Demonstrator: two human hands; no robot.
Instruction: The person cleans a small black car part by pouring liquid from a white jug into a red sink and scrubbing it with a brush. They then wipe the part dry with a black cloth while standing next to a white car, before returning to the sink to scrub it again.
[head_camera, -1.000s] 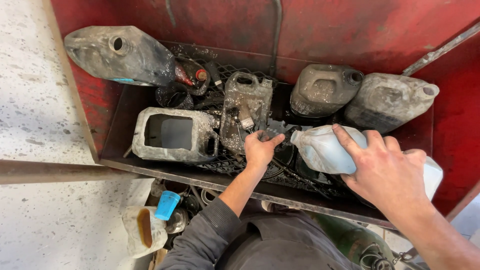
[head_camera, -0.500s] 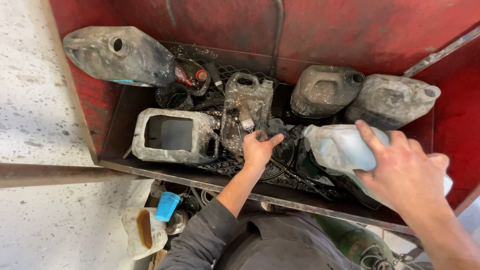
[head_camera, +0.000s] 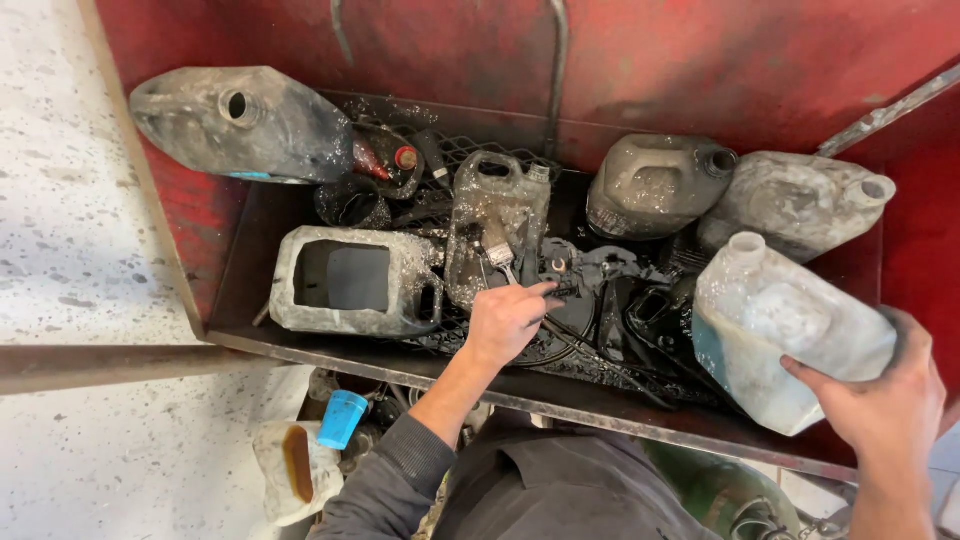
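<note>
My right hand (head_camera: 885, 400) grips a translucent white plastic jug (head_camera: 790, 320) from beneath at the right of a red metal tray (head_camera: 215, 270). The jug is tilted, its open neck pointing up and away. My left hand (head_camera: 505, 322), in a dark grey sleeve, reaches into the middle of the tray. Its fingertips pinch a small black oily part (head_camera: 556, 292) lying on the blackened mesh, just below a dirty upright jug (head_camera: 500, 220).
Grimy grey jugs fill the tray: one at the upper left (head_camera: 250, 125), a cut-open one (head_camera: 350, 280), two at the back right (head_camera: 655, 185) (head_camera: 800, 205). Below the tray's front edge stand a blue cup (head_camera: 342, 418) and a white container of brown liquid (head_camera: 295, 470).
My right hand has carried the translucent jug to the right and nearer me, away from the tray's middle. My left hand has stayed on the black parts.
</note>
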